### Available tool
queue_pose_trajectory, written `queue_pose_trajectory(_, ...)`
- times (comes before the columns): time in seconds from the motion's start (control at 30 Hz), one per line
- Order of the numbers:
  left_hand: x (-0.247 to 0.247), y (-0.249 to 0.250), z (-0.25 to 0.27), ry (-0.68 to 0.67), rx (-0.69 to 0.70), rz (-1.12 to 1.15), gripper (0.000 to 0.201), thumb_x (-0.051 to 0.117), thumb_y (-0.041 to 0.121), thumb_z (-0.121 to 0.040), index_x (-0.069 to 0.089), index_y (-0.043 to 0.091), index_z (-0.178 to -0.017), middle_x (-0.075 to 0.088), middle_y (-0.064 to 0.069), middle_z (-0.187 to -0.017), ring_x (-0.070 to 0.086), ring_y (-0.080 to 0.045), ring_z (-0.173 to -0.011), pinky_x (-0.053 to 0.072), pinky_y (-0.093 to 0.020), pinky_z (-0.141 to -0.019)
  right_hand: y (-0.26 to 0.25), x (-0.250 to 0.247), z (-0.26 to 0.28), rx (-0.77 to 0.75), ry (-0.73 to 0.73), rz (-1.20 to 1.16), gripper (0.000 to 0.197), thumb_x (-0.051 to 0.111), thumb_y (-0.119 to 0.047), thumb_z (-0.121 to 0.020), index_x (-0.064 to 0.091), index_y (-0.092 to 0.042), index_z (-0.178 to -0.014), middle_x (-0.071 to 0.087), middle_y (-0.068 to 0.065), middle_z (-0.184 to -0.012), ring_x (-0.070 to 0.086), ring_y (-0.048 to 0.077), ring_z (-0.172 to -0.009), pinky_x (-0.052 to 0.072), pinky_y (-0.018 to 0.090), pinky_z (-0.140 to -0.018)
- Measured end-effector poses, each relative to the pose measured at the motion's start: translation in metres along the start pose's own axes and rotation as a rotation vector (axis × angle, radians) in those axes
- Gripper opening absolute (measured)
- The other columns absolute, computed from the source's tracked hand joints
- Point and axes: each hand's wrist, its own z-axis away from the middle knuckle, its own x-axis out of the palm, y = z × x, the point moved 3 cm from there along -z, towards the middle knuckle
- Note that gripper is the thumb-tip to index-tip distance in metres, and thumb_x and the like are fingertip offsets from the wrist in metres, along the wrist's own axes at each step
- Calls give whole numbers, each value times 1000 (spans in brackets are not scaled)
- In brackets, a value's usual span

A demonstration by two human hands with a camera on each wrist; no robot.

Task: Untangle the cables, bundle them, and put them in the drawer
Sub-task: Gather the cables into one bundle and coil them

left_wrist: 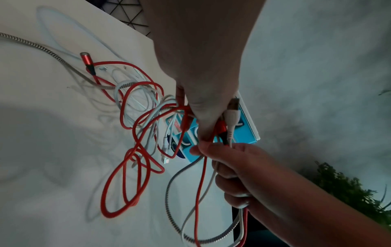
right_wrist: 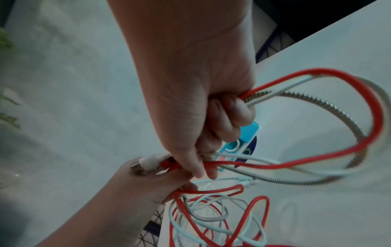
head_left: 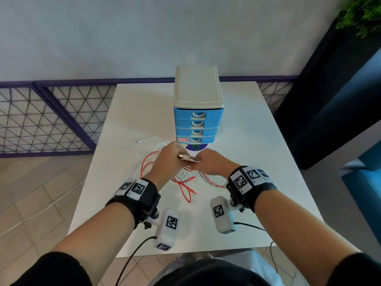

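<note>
1. The red cable has a matte woven sheath and lies in long narrow loops; the silver cable is wrapped in a ridged metal spiral; the white cable is smooth and thin.
2. All three are tangled together on the white table, near the middle, just in front of the small drawer unit with its cream top and four glossy blue drawers.
3. The left hand pinches the plug ends together: a white USB plug and a red one beside it, fingers curled round them.
4. The right hand is closed round a loop of red, silver and white strands, touching the left hand.
5. The head view shows both hands raised above the tangle and the drawers all closed.
6. The left wrist view alone shows a red barrel connector lying on the table at the far left.
7. The right wrist view alone shows the gripped loop arching out to the right.
</note>
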Motion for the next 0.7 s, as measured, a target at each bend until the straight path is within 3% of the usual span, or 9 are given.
queue_pose_trajectory(0.07, 0, -6, 2, -3, -15, -43, 14, 79, 22, -72, 77, 17, -85, 55, 3, -105, 58, -15, -87, 48, -33, -76, 6, 1, -1, 25, 10, 41, 34, 56, -41, -91, 63, -10, -79, 54, 1, -69, 53, 21, -71, 38, 28, -59)
queue_pose_trajectory(0.17, 2, -15, 2, 64, -39, -347, 16, 69, 31, -79, 74, 26, -93, 54, 10, -123, 59, -15, -97, 38, -37, -88, 7, -1, 1, -3, 59, 55, 30, 48, -41, -95, 64, -18, -84, 57, -2, -76, 55, 19, -76, 41, 30, -68)
queue_pose_trajectory(0.3, 0, -22, -2, 125, -96, -559, 15, 61, 41, -81, 73, 34, -86, 55, 8, -123, 47, -22, -113, 19, -51, -104, 0, -8, 9, -69, 203, -13, 26, 45, -40, -97, 59, -20, -88, 57, -2, -80, 54, 21, -78, 39, 31, -66)
queue_pose_trajectory(0.37, -6, -41, 0, 104, -182, -559, 17, 59, 43, -82, 73, 34, -85, 52, 7, -124, 41, -25, -118, 7, -57, -109, 3, -23, 15, -59, 305, -131, 25, 46, -37, -98, 60, -20, -85, 56, -1, -73, 54, 21, -71, 38, 31, -62)
queue_pose_trajectory(0.43, -12, -60, 4, 79, -226, -515, 17, 59, 42, -84, 71, 32, -91, 55, 5, -121, 42, -26, -120, 3, -61, -109, 13, -39, 20, -44, 407, -210, 28, 46, -36, -98, 54, -21, -75, 52, -2, -64, 50, 18, -60, 35, 32, -57)
queue_pose_trajectory(0.53, -7, -78, 8, -38, -251, -467, 21, 55, 40, -85, 64, 30, -101, 56, 2, -115, 44, -25, -120, 11, -60, -107, 24, -55, 24, -18, 546, -313, 34, 49, -33, -97, 47, -19, -66, 43, -4, -55, 40, 15, -51, 29, 32, -52)
queue_pose_trajectory(0.63, 1, -77, 9, -80, -263, -338, 20, 50, 40, -85, 59, 23, -93, 59, -4, -103, 52, -29, -109, 36, -50, -95, 25, -60, 26, -24, 674, -470, 33, 49, -29, -98, 49, -9, -72, 39, -3, -56, 34, 11, -49, 26, 28, -49)
queue_pose_trajectory(0.7, 5, -74, 9, -91, -266, -271, 21, 49, 40, -86, 57, 21, -88, 58, -8, -95, 56, -32, -100, 46, -44, -83, 23, -63, 29, -41, 772, -573, 31, 48, -28, -98, 47, -9, -73, 36, -5, -56, 29, 6, -46, 24, 22, -46)
